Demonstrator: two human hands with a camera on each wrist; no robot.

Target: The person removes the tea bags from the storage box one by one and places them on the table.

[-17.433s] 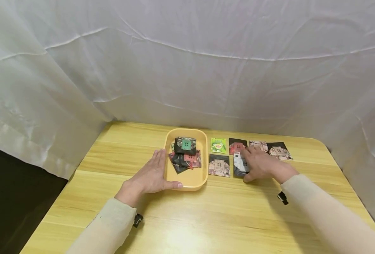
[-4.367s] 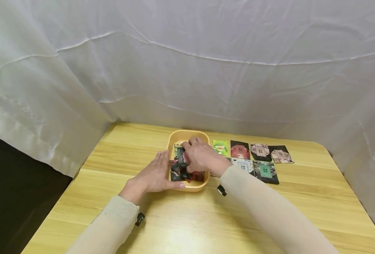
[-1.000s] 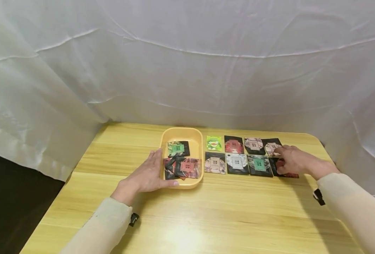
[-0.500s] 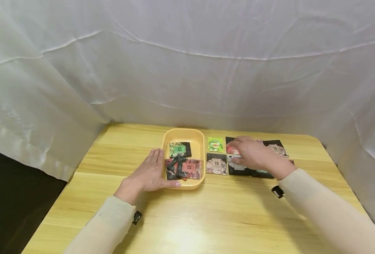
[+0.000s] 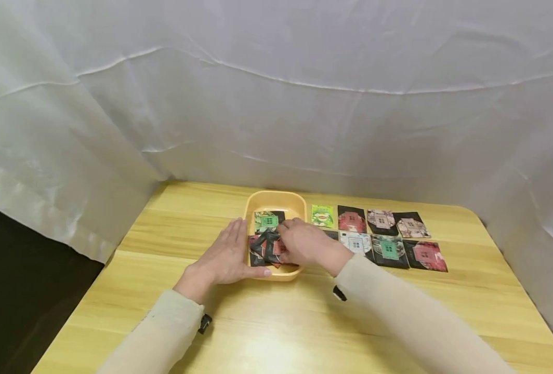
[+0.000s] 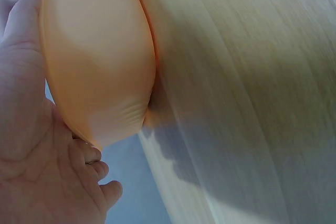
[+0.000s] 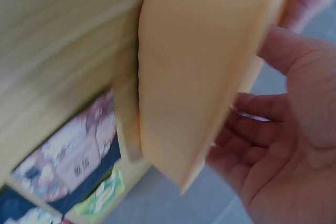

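Observation:
A yellow plastic tray [image 5: 296,205] holds several tea bag sachets, including a green-labelled one [image 5: 267,222] at the back and dark, overlapping ones [image 5: 271,246] nearer the front. Against the tray's left side rest the straight fingers of my left hand [image 5: 222,259], its thumb along the near rim; the left wrist view shows it beside the tray wall [image 6: 105,51]. My right hand [image 5: 306,243] reaches over the tray's right rim onto a red-labelled sachet. In the right wrist view its fingers [image 7: 262,106] go inside the rim, and the tray wall hides their tips, so their hold is unclear.
Two rows of sachets lie flat right of the tray. A small green one [image 5: 322,215], a red one [image 5: 352,219] and two pink ones form the back row. In front lie white [image 5: 356,243], green [image 5: 390,250] and red [image 5: 426,255] ones, and one my right arm partly covers.
My right hand has moved left from the front row's right end into the tray, leaving a red sachet there. Earlier, white and green sachets joined that row. My left hand stays put.

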